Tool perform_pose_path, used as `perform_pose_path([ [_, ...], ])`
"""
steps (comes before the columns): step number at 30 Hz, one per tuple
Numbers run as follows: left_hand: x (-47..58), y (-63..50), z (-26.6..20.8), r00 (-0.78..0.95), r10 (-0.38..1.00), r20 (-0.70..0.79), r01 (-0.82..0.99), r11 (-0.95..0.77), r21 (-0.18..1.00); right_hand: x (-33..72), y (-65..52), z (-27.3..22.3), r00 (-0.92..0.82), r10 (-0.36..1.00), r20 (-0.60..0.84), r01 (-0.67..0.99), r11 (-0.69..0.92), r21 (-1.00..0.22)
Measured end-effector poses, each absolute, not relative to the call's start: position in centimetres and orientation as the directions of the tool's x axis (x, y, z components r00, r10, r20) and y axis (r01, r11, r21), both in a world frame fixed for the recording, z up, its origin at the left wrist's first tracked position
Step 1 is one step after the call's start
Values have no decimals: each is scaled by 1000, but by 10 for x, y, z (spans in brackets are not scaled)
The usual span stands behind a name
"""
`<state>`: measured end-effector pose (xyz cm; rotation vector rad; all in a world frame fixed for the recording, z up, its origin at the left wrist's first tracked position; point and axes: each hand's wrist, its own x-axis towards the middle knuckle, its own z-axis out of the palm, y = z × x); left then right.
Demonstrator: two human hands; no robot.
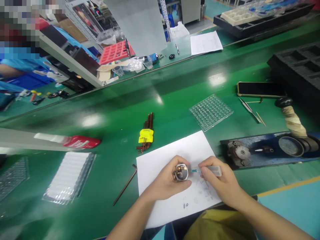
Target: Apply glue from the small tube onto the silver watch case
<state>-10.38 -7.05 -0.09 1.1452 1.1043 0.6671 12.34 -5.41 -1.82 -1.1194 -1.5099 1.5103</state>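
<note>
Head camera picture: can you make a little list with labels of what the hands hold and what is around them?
left hand: holds a small round metal part
right hand: holds a clear syringe, tip at the part
under hands: white paper on green table
left of paper: hex keys, red bottle
behind paper: clear tray, phone

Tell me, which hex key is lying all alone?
The long hex key left of the paper; the others are bundled in a yellow holder.
</note>
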Motion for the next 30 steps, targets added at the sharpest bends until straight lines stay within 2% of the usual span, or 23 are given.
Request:
perform_pose_path([
  [20, -103, -72, 0, 338, 865, -370, 111, 354, 929, 124, -54, -18, -374, 926, -44, 110, -3, -994],
  [30, -101, -72, -4, 304, 888, -346, 114, 327, 938, 116, -48, -15, -246, 950, 190, -7, 194, -981],
])
